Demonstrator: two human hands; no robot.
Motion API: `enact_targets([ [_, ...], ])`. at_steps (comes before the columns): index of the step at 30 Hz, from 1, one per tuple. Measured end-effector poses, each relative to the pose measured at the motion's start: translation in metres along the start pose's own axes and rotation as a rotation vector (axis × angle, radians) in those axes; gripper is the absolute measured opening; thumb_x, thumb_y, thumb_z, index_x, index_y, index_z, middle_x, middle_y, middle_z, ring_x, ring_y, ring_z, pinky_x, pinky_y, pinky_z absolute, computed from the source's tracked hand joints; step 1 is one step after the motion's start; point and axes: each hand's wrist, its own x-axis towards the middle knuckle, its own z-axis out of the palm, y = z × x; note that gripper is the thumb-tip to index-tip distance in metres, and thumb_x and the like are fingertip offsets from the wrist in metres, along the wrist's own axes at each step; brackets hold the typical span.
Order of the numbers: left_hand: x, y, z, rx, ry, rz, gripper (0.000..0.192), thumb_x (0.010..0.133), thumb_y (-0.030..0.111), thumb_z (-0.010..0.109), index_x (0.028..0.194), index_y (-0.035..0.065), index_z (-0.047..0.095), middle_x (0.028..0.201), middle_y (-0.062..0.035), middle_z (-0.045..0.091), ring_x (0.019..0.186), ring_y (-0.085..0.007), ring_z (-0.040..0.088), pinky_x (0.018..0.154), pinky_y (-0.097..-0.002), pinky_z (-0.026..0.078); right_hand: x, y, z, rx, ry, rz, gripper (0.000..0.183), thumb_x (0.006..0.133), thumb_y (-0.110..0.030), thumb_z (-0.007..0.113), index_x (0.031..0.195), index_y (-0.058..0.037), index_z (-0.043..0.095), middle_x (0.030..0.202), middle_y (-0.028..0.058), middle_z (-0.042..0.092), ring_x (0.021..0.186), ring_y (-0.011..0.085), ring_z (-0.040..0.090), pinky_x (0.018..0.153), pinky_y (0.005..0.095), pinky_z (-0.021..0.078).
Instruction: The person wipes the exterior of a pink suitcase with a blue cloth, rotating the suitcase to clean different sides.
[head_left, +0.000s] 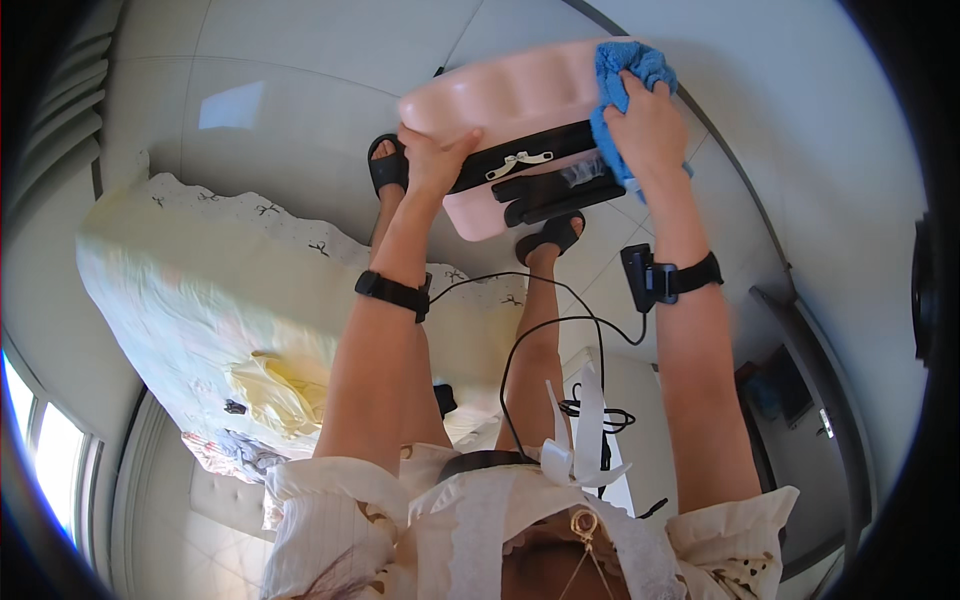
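Out in front of me is a glossy pink hard-shelled object (517, 86) with a rippled surface, which I cannot name exactly. A black band (570, 142) carrying a small white fitting (519, 163) runs along its near side. Below the band are black bar-like parts (555, 199), one with clear plastic on it, and another pink section (476, 214). My left hand (435, 159) grips the left end, thumb on the near face. Bunched under my right hand (651, 127) is a blue terry cloth (616, 82), held against the right end.
A bed with a pale cover (187, 277) stands to the left, with a yellow cloth (281, 394) on it. Black cables (517, 337) loop between my wrist straps. My feet in black slides (551, 234) are on the tiled floor (300, 112). At right is a doorway (795, 420).
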Motion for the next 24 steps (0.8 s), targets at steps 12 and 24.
enact_targets([
  [12, 0.002, -0.007, 0.015, 0.092, -0.017, -0.085, 0.127, 0.049, 0.024, 0.089, 0.132, -0.0020, -0.002, 0.132, -0.0290, 0.025, 0.119, -0.0391, 0.039, 0.097, -0.0434, 0.040, -0.053, -0.107, 0.013, 0.114, -0.043, -0.238, 0.047, 0.068, -0.017, 0.068, 0.114, -0.0129, 0.057, 0.099, 0.0163, 0.051, 0.087, 0.0362, 0.058, 0.069, 0.0416, 0.0526],
  [24, 0.004, -0.007, -0.005, 0.140, -0.189, 0.063, 0.124, 0.050, 0.018, 0.089, 0.130, -0.0102, -0.001, 0.129, -0.0201, 0.029, 0.123, -0.0291, 0.033, 0.104, -0.0343, 0.031, -0.027, -0.006, -0.012, -0.080, -0.095, -0.175, 0.043, 0.069, -0.016, 0.064, 0.112, -0.0191, 0.061, 0.106, 0.0141, 0.053, 0.090, 0.0360, 0.059, 0.076, 0.0436, 0.0504],
])
